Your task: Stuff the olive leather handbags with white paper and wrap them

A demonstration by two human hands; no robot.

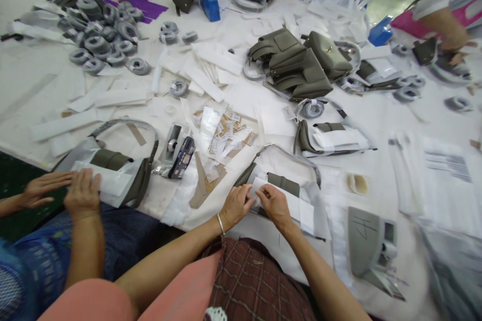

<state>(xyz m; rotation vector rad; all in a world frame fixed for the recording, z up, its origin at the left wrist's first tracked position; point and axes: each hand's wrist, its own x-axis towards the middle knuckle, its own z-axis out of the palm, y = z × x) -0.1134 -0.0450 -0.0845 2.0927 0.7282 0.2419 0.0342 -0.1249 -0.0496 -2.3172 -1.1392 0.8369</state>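
Observation:
In front of me lies an olive handbag (283, 184) partly covered by white wrapping paper (306, 214), its strap (297, 156) arched behind it. At the bag's left end, my left hand (238, 204) pinches the edge of the white paper between thumb and fingers. My right hand (274, 204) is closed just beside it, its fingertips also on the paper; the bag's lower front is partly hidden behind this hand. A bracelet circles my left wrist.
At left, a co-worker's hands (83, 191) press on another wrapped handbag (140, 183). Tags (229, 133), a tape dispenser (173, 143) and a phone-like object (183, 158) lie between us. Behind are unwrapped bags (295, 67) and wrapped grey rolls (98, 45). Another person's hand (448, 30) works far right.

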